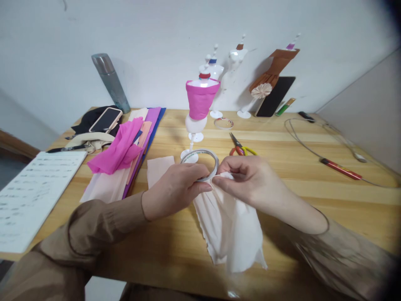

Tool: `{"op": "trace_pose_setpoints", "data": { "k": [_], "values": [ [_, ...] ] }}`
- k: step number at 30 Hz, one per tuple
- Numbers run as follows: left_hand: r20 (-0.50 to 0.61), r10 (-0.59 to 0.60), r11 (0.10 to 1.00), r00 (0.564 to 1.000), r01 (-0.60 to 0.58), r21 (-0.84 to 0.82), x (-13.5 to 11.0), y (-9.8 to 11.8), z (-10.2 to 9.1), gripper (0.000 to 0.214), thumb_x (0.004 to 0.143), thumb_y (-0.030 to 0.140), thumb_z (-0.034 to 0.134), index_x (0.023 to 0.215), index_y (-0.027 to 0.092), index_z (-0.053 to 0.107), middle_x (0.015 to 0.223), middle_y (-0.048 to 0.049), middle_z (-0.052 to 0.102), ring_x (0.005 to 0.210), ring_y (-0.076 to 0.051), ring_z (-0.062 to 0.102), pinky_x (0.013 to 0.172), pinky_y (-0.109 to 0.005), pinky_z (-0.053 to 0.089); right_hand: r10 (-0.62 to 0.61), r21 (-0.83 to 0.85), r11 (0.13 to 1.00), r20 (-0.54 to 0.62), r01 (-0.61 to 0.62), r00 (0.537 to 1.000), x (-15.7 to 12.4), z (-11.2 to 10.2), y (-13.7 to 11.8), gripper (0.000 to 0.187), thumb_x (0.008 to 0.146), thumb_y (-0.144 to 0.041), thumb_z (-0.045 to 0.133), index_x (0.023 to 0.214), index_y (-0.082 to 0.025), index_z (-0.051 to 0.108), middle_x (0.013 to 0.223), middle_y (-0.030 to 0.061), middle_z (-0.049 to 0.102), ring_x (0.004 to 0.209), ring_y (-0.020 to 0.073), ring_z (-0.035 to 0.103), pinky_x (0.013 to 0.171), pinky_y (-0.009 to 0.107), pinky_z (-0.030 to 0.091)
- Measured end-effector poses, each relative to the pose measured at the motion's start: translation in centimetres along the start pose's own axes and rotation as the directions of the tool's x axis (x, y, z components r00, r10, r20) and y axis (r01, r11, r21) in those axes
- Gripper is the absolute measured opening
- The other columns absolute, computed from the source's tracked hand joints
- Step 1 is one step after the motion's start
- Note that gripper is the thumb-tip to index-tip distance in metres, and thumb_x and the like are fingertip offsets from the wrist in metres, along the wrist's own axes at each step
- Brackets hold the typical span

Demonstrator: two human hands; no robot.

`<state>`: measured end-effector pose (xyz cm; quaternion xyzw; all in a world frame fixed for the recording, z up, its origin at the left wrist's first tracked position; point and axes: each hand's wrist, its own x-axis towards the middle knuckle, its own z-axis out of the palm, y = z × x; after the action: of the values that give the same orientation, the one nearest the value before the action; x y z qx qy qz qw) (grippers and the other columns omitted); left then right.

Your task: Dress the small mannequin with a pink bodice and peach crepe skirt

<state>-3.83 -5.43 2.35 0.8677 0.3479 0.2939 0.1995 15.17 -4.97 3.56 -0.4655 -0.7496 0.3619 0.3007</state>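
Note:
My left hand point(175, 186) grips a roll of tape point(216, 161) between thumb and fingers, its ring standing tilted above the table. My right hand point(250, 179) pinches the gathered top of a pale cream sheet of crepe paper point(232, 225), right beside the roll. The sheet hangs down in loose folds toward the table's front edge. Both hands are close together, and the contact between tape and paper is partly hidden by my fingers. Behind them stands a small white mannequin point(196, 123) wrapped in a pink paper top point(202, 99).
Scissors point(239, 146) lie behind my right hand, near another tape roll point(223, 123). Coloured paper point(145, 138), a phone point(105, 120) and a notebook point(34, 188) occupy the left. More mannequins point(238, 62), a flask point(111, 81) and a red cabled tool point(341, 169) are around.

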Motion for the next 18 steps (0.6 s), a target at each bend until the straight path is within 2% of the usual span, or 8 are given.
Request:
{"op": "trace_pose_setpoints", "data": {
  "k": [5, 9, 11, 15, 18],
  "values": [
    [0.045, -0.007, 0.999, 0.999, 0.005, 0.042, 0.0, -0.2, 0.1, 0.022, 0.087, 0.022, 0.054, 0.068, 0.016, 0.045, 0.063, 0.0043, 0.042, 0.059, -0.01, 0.038, 0.055, -0.023, 0.029, 0.003, -0.112, 0.994, -0.044, -0.008, 0.999, 0.0, 0.5, 0.2, 0.02, 0.071, -0.028, 0.058, 0.056, -0.018, 0.049, 0.047, -0.0056, 0.039, 0.043, 0.0069, 0.033, 0.041, 0.021, 0.025],
    [0.112, -0.006, 0.995, 0.994, 0.017, -0.095, 0.3, 0.0, -0.5, 0.026, 0.086, 0.031, 0.056, 0.068, 0.016, 0.045, 0.063, 0.0045, 0.04, 0.06, -0.01, 0.038, 0.056, -0.023, 0.029, -0.011, -0.129, 0.992, -0.055, 0.003, 0.998, -0.1, 0.5, 0.2, 0.02, 0.071, -0.028, 0.059, 0.056, -0.018, 0.05, 0.047, -0.0052, 0.04, 0.044, 0.007, 0.034, 0.042, 0.021, 0.026],
    [0.157, -0.064, 0.978, 0.986, 0.093, -0.187, 0.6, 0.1, -0.7, 0.028, 0.087, 0.034, 0.053, 0.068, 0.016, 0.045, 0.063, 0.0046, 0.04, 0.061, -0.009, 0.038, 0.056, -0.023, 0.029, -0.005, -0.105, 0.994, -0.054, 0.0, 0.999, 0.0, 0.5, 0.2, 0.022, 0.071, -0.029, 0.059, 0.056, -0.018, 0.05, 0.046, -0.0054, 0.039, 0.043, 0.0067, 0.034, 0.041, 0.02, 0.025],
    [0.22, -0.238, 0.889, 0.946, 0.303, -0.343, 1.0, -0.3, -0.6, 0.03, 0.088, 0.028, 0.046, 0.062, 0.015, 0.043, 0.059, 0.0058, 0.033, 0.057, -0.007, 0.033, 0.053, -0.021, 0.027, 0.061, -0.013, 0.998, 0.006, -0.061, 0.998, 0.4, 0.3, 0.4, 0.024, 0.07, -0.034, 0.063, 0.057, -0.017, 0.053, 0.047, -0.0055, 0.039, 0.043, 0.0067, 0.033, 0.039, 0.02, 0.023],
    [0.196, -0.245, 0.878, 0.95, 0.303, -0.371, 1.1, -0.8, -0.5, 0.026, 0.086, 0.025, 0.048, 0.062, 0.015, 0.045, 0.058, 0.0063, 0.033, 0.056, -0.007, 0.033, 0.053, -0.021, 0.028, 0.109, 0.063, 0.991, 0.121, -0.118, 0.987, 0.6, -0.3, 0.4, 0.023, 0.071, -0.036, 0.064, 0.062, -0.016, 0.057, 0.05, -0.0042, 0.042, 0.045, 0.0076, 0.035, 0.04, 0.021, 0.026]
  ]
}}
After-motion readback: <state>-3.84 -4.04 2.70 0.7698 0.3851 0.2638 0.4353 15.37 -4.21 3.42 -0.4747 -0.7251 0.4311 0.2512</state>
